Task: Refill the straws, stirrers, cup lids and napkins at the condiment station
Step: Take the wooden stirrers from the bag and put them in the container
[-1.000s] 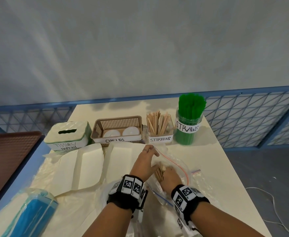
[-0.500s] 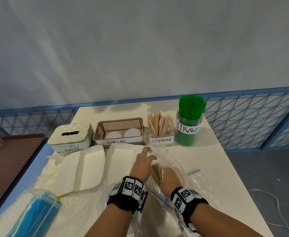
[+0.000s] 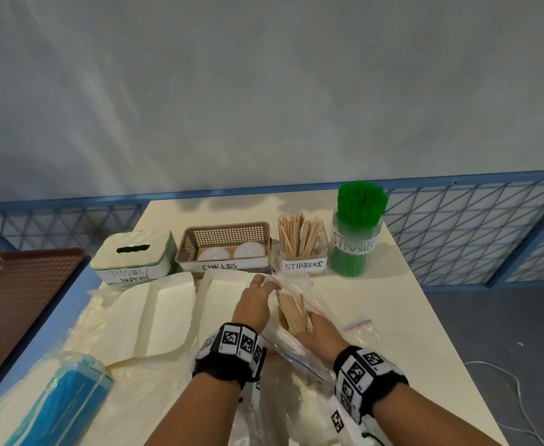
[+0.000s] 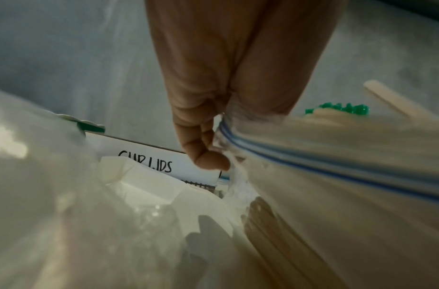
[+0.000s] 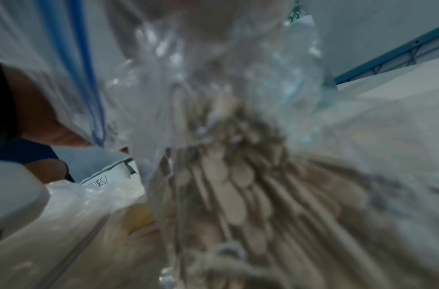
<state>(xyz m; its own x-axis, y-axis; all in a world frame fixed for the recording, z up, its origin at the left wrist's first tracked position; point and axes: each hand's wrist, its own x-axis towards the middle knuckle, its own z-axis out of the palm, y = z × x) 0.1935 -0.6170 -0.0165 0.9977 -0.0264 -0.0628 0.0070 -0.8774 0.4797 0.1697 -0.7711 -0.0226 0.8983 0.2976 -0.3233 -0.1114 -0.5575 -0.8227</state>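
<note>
A clear zip bag [image 3: 299, 346] lies in the middle of the table. My left hand [image 3: 259, 292] pinches the bag's rim [image 4: 228, 136] and holds the mouth up. My right hand [image 3: 315, 329] is inside the bag and grips a bundle of wooden stirrers [image 3: 291, 309], seen close and blurred in the right wrist view [image 5: 238, 181]. At the back stand the stirrers holder [image 3: 303, 249], the jar of green straws [image 3: 356, 233], the cup lids basket [image 3: 224, 249] and the tissues/napkins box [image 3: 134, 255].
A flattened white paper bag [image 3: 164, 313] lies left of my hands. A blue pack in plastic wrap [image 3: 61, 403] sits at the near left. A brown tray [image 3: 13, 294] lies off the table's left side. Blue railing [image 3: 457, 239] runs behind and right.
My right hand has drawn the stirrer bundle up and farther out of the bag's mouth. The left hand keeps pinching the rim.
</note>
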